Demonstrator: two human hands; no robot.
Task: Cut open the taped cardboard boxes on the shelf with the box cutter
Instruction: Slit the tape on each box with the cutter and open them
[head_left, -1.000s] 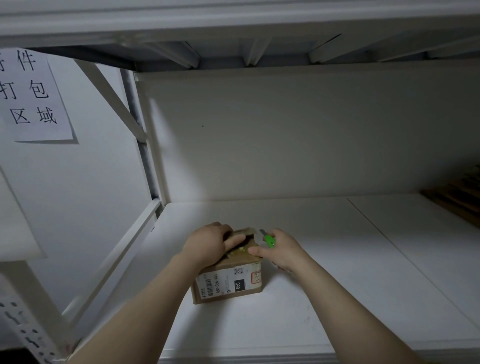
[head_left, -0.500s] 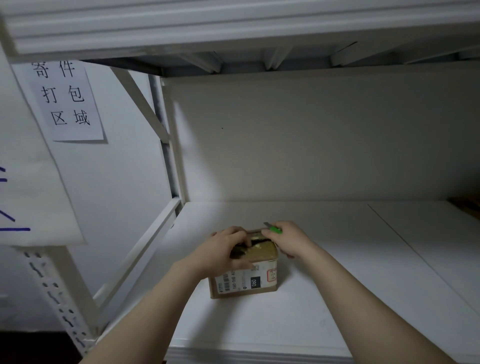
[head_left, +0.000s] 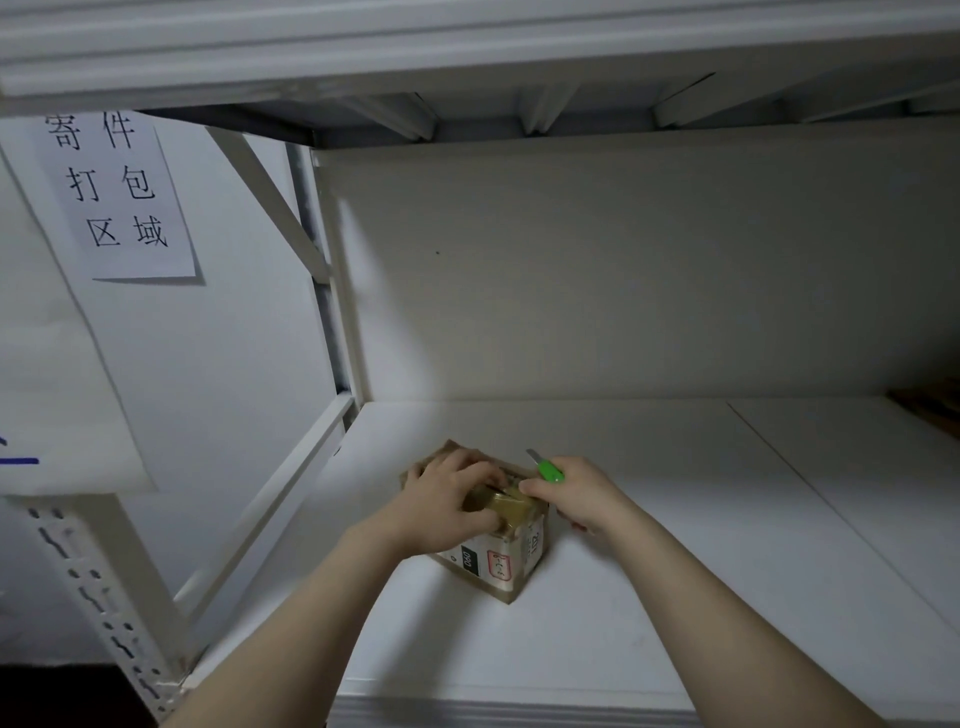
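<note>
One small cardboard box (head_left: 496, 551) sits near the front left of the white shelf (head_left: 701, 597), turned so a corner points at me. Labels are on its near faces.

The left hand (head_left: 444, 506) is on top of the box, fingers curled down over the flaps and gripping them. A brown flap edge sticks up behind the knuckles. I see a dark gap between the fingers and the shiny brown tape on the lid.

The right hand (head_left: 579, 493) is just beside the box on its right, wrapped round the green box cutter (head_left: 548, 470). The blade is out and points up and away from the box, not touching it. One fingertip of this hand rests at the lid's right edge.

My read is that the top seam of this box is already slit, or nearly so. The hands are now working the flaps apart rather than cutting. I cannot tell whether the tape at the side edges is fully through.

As for what is left, this lid is not yet folded open. At the far right edge of the shelf something brown (head_left: 930, 408) shows, too cropped to tell if it is another box. No other taped box is in view.
</note>
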